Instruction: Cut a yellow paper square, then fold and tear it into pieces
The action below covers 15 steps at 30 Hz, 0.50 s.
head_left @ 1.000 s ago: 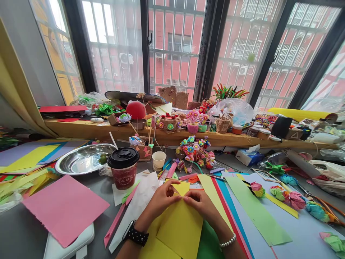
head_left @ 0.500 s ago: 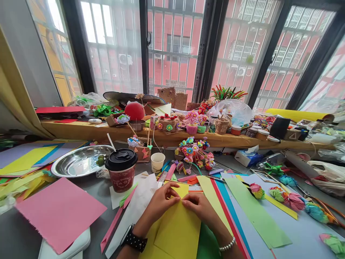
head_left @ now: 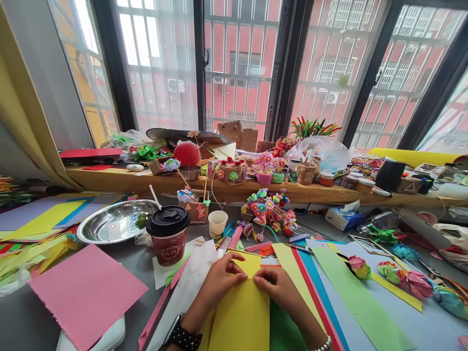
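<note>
A yellow paper sheet (head_left: 241, 317) lies at the bottom centre, with more yellow paper beneath and beyond it. My left hand (head_left: 224, 280) pinches its far edge between thumb and fingers, coming from the left with a dotted black watch band at the wrist. On the other side of the same edge, my right hand (head_left: 274, 285) grips the sheet with thumb and forefinger, a beaded bracelet on that wrist. The fingertips of the two hands are a small gap apart. Green paper (head_left: 283, 329) shows below the right forearm.
A lidded dark red cup (head_left: 168, 239), a steel plate (head_left: 106, 222) and pink paper (head_left: 87, 292) are on the left. A paper cup (head_left: 218, 224) stands beyond my hands. Coloured sheets (head_left: 360, 287) and folded paper flowers (head_left: 419, 283) lie on the right.
My hands have moved slightly apart along the paper's far edge. The yellow sheet has turned to lie straighter. The whole view has shifted a little.
</note>
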Each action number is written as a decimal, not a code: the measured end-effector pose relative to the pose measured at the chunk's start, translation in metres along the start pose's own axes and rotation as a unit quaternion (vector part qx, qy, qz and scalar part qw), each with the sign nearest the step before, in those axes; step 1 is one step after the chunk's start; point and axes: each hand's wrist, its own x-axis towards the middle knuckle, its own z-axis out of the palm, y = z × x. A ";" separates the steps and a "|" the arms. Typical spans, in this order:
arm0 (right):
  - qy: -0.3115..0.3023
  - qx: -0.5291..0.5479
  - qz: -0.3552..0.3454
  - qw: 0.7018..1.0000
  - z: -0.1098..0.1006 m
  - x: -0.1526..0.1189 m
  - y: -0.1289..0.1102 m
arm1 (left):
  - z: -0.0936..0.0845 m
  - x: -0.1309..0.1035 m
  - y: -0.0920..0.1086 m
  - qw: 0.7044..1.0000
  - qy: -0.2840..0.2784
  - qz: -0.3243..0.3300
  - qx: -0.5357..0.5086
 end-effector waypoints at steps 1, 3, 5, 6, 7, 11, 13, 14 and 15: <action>0.002 0.006 0.005 1.000 -0.001 0.000 0.001 | -0.002 0.000 0.000 1.000 0.008 -0.002 0.000; 0.010 0.020 0.016 1.000 -0.006 0.001 0.004 | -0.009 0.001 0.001 1.000 0.027 -0.005 -0.002; 0.031 0.031 0.023 0.999 -0.012 0.001 0.008 | -0.018 0.001 0.001 0.999 0.045 -0.008 -0.005; 0.047 0.033 0.024 0.998 -0.015 0.002 0.010 | -0.021 0.001 0.001 0.998 0.054 -0.009 -0.008; 0.065 0.035 0.024 0.997 -0.017 0.002 0.011 | -0.024 0.001 0.002 0.998 0.061 -0.010 -0.009; 0.098 0.047 0.003 0.994 -0.016 0.001 0.008 | -0.021 0.000 0.004 0.998 0.062 -0.008 -0.016; 0.066 0.048 -0.014 0.997 -0.010 -0.001 0.003 | -0.013 -0.001 0.005 0.999 0.050 -0.003 -0.019; 0.048 0.043 -0.020 0.998 -0.007 -0.001 0.000 | -0.009 -0.001 0.004 0.999 0.043 -0.001 -0.021; 0.037 0.036 -0.024 0.998 -0.004 -0.002 -0.001 | -0.005 -0.001 0.004 0.999 0.036 0.001 -0.024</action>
